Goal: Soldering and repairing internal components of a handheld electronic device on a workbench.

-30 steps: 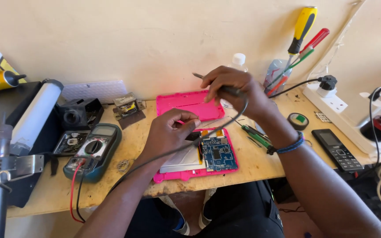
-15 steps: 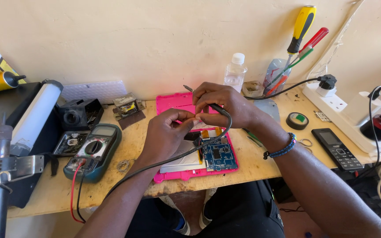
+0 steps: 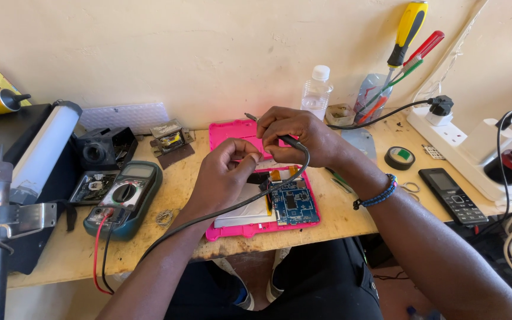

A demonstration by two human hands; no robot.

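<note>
My right hand (image 3: 312,139) grips a black soldering iron (image 3: 292,141), whose metal tip points up and left over the pink tablet case (image 3: 229,133). Its black cord loops down across the case and off the table's front edge. My left hand (image 3: 220,178) hovers over the case just left of the right hand. Its thumb and fingers are pinched on a small piece that is too small to identify. The open case holds a blue circuit board (image 3: 291,204) and a flat silver battery (image 3: 241,210); the hands hide part of both.
A green multimeter (image 3: 125,195) with red and black leads lies at the left, by a small transformer (image 3: 170,136) and a white tube (image 3: 45,148). A water bottle (image 3: 316,92), screwdrivers (image 3: 407,29), tape roll (image 3: 399,157), phone (image 3: 453,195) and power strip (image 3: 457,142) crowd the right.
My right hand has come down and to the left with the soldering iron, closing in on the left hand. The left hand has lifted slightly toward it.
</note>
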